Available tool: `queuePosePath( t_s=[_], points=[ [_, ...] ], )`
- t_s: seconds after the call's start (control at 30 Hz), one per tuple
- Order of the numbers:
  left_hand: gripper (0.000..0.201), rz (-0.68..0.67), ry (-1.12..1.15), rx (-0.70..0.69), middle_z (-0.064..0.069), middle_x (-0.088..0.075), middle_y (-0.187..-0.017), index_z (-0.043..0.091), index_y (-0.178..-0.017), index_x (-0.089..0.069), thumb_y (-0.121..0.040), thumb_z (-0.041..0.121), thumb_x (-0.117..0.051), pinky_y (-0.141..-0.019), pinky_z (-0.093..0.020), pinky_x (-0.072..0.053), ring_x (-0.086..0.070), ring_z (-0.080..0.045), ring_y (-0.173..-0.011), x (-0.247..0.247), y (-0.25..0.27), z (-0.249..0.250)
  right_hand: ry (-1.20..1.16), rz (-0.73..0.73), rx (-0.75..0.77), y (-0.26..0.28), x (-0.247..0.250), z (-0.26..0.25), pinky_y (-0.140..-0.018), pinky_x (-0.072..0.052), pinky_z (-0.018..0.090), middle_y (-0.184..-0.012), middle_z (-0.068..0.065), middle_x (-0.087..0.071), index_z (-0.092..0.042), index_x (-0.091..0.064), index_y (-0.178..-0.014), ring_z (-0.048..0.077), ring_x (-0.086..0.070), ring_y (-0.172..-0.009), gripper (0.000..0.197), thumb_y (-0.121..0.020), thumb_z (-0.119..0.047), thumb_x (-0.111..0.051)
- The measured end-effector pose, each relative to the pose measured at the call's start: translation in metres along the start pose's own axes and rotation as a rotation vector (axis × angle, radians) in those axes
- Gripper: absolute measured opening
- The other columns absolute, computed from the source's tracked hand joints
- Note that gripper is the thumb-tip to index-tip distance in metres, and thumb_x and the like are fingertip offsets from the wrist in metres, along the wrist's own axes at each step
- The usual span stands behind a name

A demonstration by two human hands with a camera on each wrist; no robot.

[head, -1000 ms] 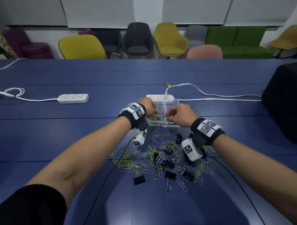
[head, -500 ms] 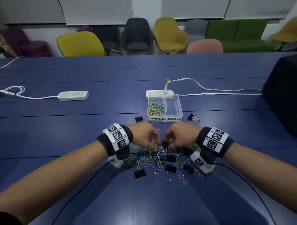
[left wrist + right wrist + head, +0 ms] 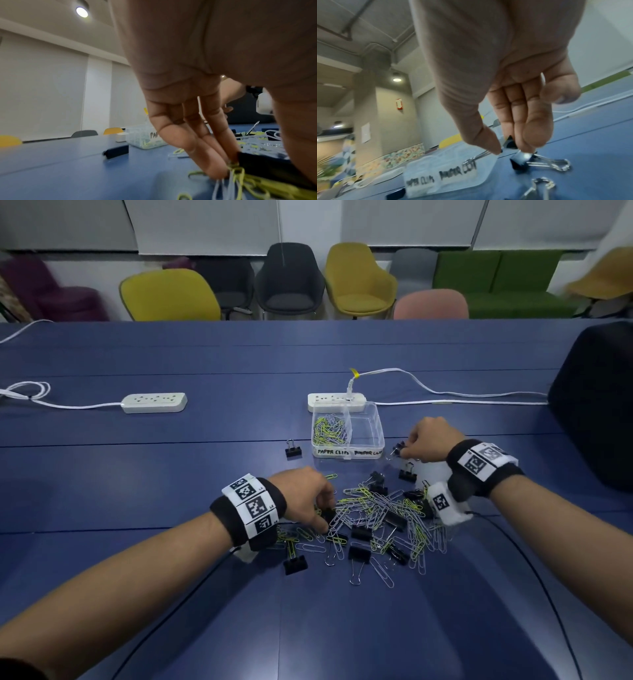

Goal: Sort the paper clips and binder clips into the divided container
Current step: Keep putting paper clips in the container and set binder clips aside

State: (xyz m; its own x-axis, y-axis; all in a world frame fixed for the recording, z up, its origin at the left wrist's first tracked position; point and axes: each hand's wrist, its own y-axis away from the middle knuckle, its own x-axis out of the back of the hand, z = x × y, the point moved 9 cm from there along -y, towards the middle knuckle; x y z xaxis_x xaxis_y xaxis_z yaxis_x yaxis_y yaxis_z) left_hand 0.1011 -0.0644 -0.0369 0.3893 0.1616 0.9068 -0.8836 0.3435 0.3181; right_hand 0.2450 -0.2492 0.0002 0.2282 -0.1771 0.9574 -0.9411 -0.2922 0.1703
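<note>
A clear divided container [image 3: 381, 436] stands mid-table, labelled for paper clips and binder clips. Its left compartment holds paper clips [image 3: 330, 429]; the right one shows nothing inside. In front lies a mixed pile of clips [image 3: 380, 513]. My left hand [image 3: 325, 517] is at the pile's left edge, fingers and thumb pinching a black binder clip [image 3: 257, 163] among paper clips. My right hand [image 3: 401, 449] is just right of the container, pinching a small black binder clip [image 3: 510, 143] low over the table. A second binder clip [image 3: 521, 162] lies beneath it.
A lone binder clip [image 3: 293, 449] sits left of the container. Two white power strips [image 3: 154, 402] [image 3: 335, 401] with cables lie behind it. A large black object [image 3: 596, 405] stands at the right edge. Chairs line the far side of the table.
Both hands left the container and dropped to the pile. The right hand then moved up and right to a binder clip beside the container; the left stayed at the pile.
</note>
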Motion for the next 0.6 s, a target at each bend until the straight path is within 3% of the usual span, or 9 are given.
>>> queuePosePath(
  t_s=[0.13,0.3,0.43,0.53,0.6],
  points=[
    [0.033,-0.027,0.025,0.000,0.011,-0.071,-0.093,0.025,-0.101,-0.069,-0.073,0.041,-0.077,-0.071,-0.026,-0.054,-0.065,-0.009,-0.077,0.010,0.003,0.006,0.050,0.014,-0.061,-0.010,-0.008,0.014,-0.072,-0.059,0.036,-0.083,0.008,-0.071,-0.013,-0.071,-0.077,0.023,-0.067,-0.075,0.019,-0.075,-0.032,-0.072],
    [0.025,-0.092,0.175,0.031,0.015,-0.074,-0.087,0.028,-0.098,-0.069,-0.073,0.027,-0.076,-0.071,-0.022,-0.052,-0.064,0.007,-0.069,0.036,0.008,-0.009,0.172,0.076,-0.027,-0.009,-0.016,0.010,-0.071,-0.048,0.030,-0.095,0.003,-0.069,-0.026,-0.068,-0.095,0.026,-0.064,-0.089,0.023,-0.076,-0.038,-0.071],
    [0.026,0.025,0.182,0.135,0.018,-0.073,-0.085,0.030,-0.097,-0.069,-0.072,0.032,-0.078,-0.077,-0.024,-0.051,-0.063,0.003,-0.072,0.064,0.001,-0.041,0.174,0.157,0.095,0.000,-0.009,-0.018,-0.069,-0.048,0.028,-0.087,-0.004,-0.069,-0.031,-0.062,-0.077,0.021,-0.063,-0.079,0.008,-0.075,-0.035,-0.068],
    [0.030,0.173,0.159,0.256,0.009,-0.072,-0.087,0.025,-0.095,-0.069,-0.070,0.037,-0.081,-0.078,-0.027,-0.051,-0.066,-0.010,-0.083,0.078,-0.005,-0.073,0.096,-0.045,0.298,0.011,-0.032,-0.046,-0.071,-0.053,0.028,-0.086,-0.011,-0.067,-0.033,-0.068,-0.083,0.012,-0.064,-0.080,0.015,-0.072,-0.037,-0.076],
    [0.033,0.187,0.156,0.321,0.006,-0.070,-0.088,0.023,-0.095,-0.068,-0.069,0.038,-0.083,-0.076,-0.027,-0.049,-0.064,-0.013,-0.084,0.073,-0.008,-0.090,0.055,-0.165,0.415,0.023,-0.048,-0.061,-0.070,-0.053,0.027,-0.089,-0.013,-0.066,-0.035,-0.071,-0.094,0.003,-0.061,-0.076,0.028,-0.070,-0.042,-0.081]
  ],
)
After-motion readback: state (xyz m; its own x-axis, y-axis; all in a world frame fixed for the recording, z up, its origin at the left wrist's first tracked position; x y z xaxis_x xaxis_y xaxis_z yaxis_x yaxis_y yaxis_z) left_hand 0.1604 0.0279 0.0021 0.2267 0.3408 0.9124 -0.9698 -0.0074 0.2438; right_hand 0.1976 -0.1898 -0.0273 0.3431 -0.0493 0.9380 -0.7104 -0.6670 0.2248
